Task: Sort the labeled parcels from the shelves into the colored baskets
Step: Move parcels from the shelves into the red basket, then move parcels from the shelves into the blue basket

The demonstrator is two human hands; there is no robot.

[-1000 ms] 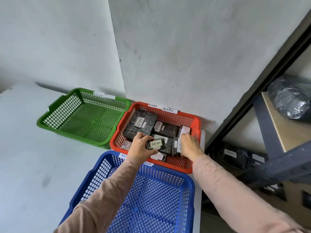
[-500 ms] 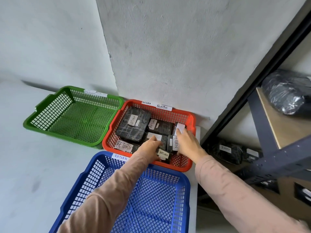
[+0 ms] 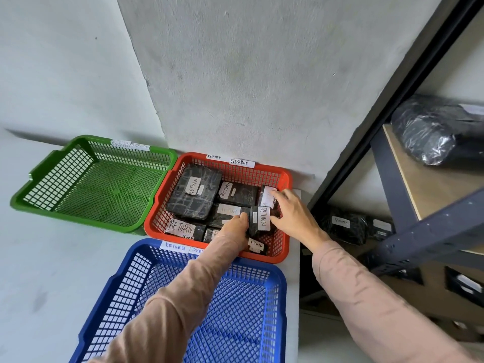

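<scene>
- Red basket (image 3: 285, 179) sits against the grey wall (image 3: 248, 87), packed with black-wrapped parcels, most showing white "RETURN" labels; little bare mesh shows except along its right and near-right edges.
- Both hands reach into its right half. The left hand (image 3: 235, 225) lies fingers-down at the left side of an upright parcel (image 3: 258, 221), and the right hand (image 3: 290, 213) presses against that parcel's right side, so the two hands bracket it; I cannot tell how firmly either one grips.
- Right-hand fingertips also touch a white-labelled parcel (image 3: 267, 196) near the far right rim.
- A large parcel (image 3: 195, 193) fills the far left corner; a small one (image 3: 256, 244) lies by the near rim under the left sleeve.
- Green basket (image 3: 34, 195) stands to the left, its rim touching the red one, its mesh floor open.
- Blue basket (image 3: 280, 297) lies nearest the person, its far rim meeting the red basket's near rim; the left forearm crosses above its open floor.
- White table (image 3: 39, 284) stretches bare to the left, and its right edge runs just beside the red and blue baskets.
- Dark metal shelving (image 3: 419, 239) stands to the right, with more wrapped parcels (image 3: 343, 226) low down and a bulky one (image 3: 429, 134) on a wooden shelf.
</scene>
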